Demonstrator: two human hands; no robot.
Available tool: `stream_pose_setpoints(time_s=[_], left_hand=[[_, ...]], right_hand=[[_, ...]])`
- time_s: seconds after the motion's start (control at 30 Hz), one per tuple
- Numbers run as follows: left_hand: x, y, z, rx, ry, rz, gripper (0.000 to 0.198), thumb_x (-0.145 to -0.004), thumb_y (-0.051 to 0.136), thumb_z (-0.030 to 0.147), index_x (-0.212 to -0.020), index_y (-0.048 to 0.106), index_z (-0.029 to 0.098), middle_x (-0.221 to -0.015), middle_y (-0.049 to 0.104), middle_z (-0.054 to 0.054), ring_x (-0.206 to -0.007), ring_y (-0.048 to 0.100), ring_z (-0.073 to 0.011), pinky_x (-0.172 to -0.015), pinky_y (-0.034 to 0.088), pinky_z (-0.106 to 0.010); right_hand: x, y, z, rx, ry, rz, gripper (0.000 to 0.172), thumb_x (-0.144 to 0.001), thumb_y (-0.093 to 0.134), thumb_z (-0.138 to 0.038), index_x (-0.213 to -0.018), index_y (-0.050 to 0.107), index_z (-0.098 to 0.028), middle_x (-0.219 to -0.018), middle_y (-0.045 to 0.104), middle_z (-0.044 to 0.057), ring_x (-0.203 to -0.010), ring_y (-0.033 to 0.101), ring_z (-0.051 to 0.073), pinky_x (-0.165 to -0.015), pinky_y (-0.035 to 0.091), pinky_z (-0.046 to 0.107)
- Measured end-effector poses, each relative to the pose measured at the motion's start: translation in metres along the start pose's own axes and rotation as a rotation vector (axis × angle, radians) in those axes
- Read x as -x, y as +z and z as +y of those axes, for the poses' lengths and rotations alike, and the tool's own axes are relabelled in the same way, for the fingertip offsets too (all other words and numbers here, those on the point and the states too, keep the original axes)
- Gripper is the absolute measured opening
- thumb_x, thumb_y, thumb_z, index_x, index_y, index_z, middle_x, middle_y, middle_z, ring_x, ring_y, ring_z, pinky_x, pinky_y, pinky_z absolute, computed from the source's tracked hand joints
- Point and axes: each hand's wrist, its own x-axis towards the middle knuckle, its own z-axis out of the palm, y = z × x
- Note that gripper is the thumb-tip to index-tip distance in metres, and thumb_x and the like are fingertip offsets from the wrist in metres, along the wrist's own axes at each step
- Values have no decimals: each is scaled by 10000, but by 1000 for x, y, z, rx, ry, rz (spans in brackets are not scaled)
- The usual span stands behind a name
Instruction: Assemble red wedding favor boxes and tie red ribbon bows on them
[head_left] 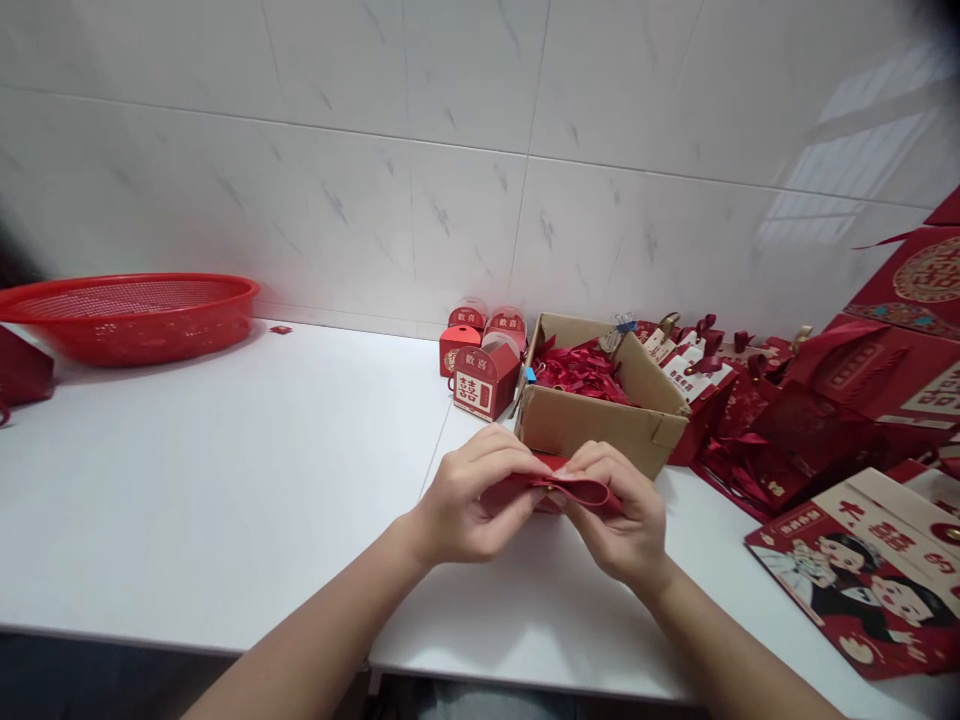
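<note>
In front of the cardboard box, my left hand (pixel 480 495) and my right hand (pixel 619 510) meet with thumbs and fingertips pinched together. Between them is a red strip (pixel 591 490), bent into loops to either side, with a small gold dot at the pinched middle. More red material shows just behind and below the fingertips; its full shape is hidden by my hands. The open cardboard box (pixel 600 435) stands right behind my hands and is full of shiny red ribbons (pixel 581 370).
Several small red gift boxes (pixel 484 383) sit left of the cardboard box. Red gift bags (pixel 697 380) crowd the right side, with a bag printed with a cartoon couple (pixel 862 580) nearer me. A red plastic basket (pixel 150 335) stands far left on the white table (pixel 225 500), against the tiled wall.
</note>
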Motion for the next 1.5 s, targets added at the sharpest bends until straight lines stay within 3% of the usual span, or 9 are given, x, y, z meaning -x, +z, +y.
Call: stream_pose_setpoints(time_s=[0.43,0.57,0.7,0.83,0.93,1.07,1.27,1.37,1.5], left_hand=[[1,-3,3,-58,-186,24,125,-757,607,77,-794,629,195,-899,709,-65,-944,634,-214,-833,507,-372],[3,6,-1,16,-280,91,326,-795,602,159,-1110,531,207,-1090,651,-98,-1079,586,-229,-895,476,-394],[8,15,-16,-51,-257,202,651,-785,618,201,-1338,276,222,-1217,564,-130,-1128,540,-242,-909,437,-420],[11,20,-32,-175,-218,189,608,-782,617,175,-1312,320,215,-1171,564,-124,-1074,559,-235,-879,441,-407],[13,23,-38,-195,-202,159,579,-784,609,155,-1294,341,217,-1139,576,-112,-1055,574,-225,-868,456,-386],[14,23,-42,-222,-185,156,536,-794,587,141,-1275,362,218,-1106,589,-97,-1020,591,-209,-852,476,-360],[15,15,-65,-402,-195,187,451,-807,535,143,-1236,416,218,-1138,558,-95,-1069,542,-228,-926,452,-392],[19,12,-85,-521,-251,236,482,-792,534,164,-1254,402,202,-1203,500,-122,-1171,460,-268,-1010,385,-445],[29,11,-108,-614,-522,214,543,-779,549,241,-1286,375,155,-1259,419,-163,-1225,397,-299,-1043,336,-473]], right_hand=[[-11,9,-12,-4,69,100,85,-759,642,-126,-716,587,-174,-705,591,32,-629,560,130,-563,475,253],[-14,-1,-29,124,79,153,77,-772,640,-128,-716,607,-169,-657,581,12,-591,544,112,-535,453,224],[0,-38,-57,370,267,291,52,-774,661,-205,-754,625,-173,-716,606,18,-640,561,130,-568,456,238],[9,-97,-71,670,442,658,174,-731,701,-325,-719,614,-175,-663,581,-3,-589,533,132,-539,438,240],[-2,-138,-50,881,411,832,251,-715,691,-396,-767,611,-164,-714,590,19,-651,551,167,-623,466,294],[-11,-161,6,944,356,747,411,-720,668,-387,-1023,588,-119,-966,603,109,-862,587,230,-833,468,407],[32,-135,35,1028,245,661,716,-676,718,-389,-1271,403,-145,-1315,363,184,-1251,359,299,-976,381,463],[56,-128,37,971,355,678,677,-688,682,-392,-1249,393,-146,-1267,392,185,-1109,479,271,-865,450,414],[71,-132,48,902,744,364,269,-722,599,-392,-873,490,-198,-743,574,31,-634,549,185,-590,424,307]])
